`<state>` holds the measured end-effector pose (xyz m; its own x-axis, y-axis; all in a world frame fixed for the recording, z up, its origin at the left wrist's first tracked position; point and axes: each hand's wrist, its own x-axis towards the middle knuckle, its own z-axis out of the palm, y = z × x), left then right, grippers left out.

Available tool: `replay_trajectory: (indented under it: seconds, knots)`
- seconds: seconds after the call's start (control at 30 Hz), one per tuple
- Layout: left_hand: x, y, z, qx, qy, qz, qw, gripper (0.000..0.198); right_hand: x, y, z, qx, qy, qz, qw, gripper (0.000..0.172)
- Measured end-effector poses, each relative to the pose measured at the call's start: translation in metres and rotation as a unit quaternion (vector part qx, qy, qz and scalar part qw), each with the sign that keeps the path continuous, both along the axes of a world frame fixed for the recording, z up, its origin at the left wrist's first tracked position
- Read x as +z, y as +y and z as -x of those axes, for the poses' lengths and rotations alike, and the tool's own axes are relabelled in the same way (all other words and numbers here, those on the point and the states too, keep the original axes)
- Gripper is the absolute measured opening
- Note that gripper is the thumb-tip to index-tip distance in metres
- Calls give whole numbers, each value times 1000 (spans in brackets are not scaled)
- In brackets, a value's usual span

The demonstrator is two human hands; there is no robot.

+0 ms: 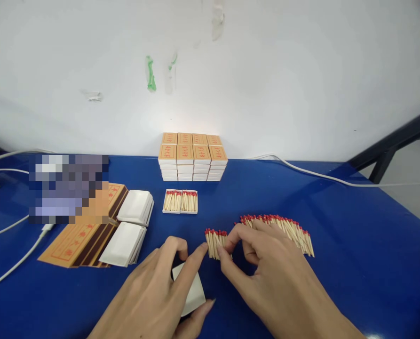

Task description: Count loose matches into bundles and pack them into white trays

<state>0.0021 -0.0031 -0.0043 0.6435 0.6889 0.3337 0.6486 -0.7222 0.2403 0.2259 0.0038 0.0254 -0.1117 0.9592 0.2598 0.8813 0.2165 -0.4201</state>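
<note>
My left hand (160, 292) grips an empty white matchbox tray (192, 294) against the blue table (354, 263), its index finger reaching toward a small bundle of red-tipped matches (216, 242). My right hand (269, 273) pinches that bundle from the right with thumb and fingers. Behind this hand lies a long row of loose matches (287, 228). Two filled trays (180, 201) sit side by side further back.
A stack of finished orange matchboxes (193, 157) stands against the white wall. At left lie flat orange sleeves (79, 238) and two piles of empty white trays (128, 226). White cables (15, 263) run across the left and back edges.
</note>
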Motion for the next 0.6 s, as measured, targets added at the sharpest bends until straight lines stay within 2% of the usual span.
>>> replay_trajectory:
  seconds: [0.2,0.33,0.43,0.6]
  knots:
    - [2,0,0,-1,-1,5,1000,46,2,-1,9,-6,12,1,1000,34]
    - [2,0,0,1,0,0,1000,46,6,1,2,-29,12,1,999,39]
    - [3,0,0,2,-1,-5,1000,46,8,3,-12,-69,-46,-32,996,32]
    - [2,-1,0,5,0,-6,1000,46,3,2,-25,-62,-152,-73,984,18]
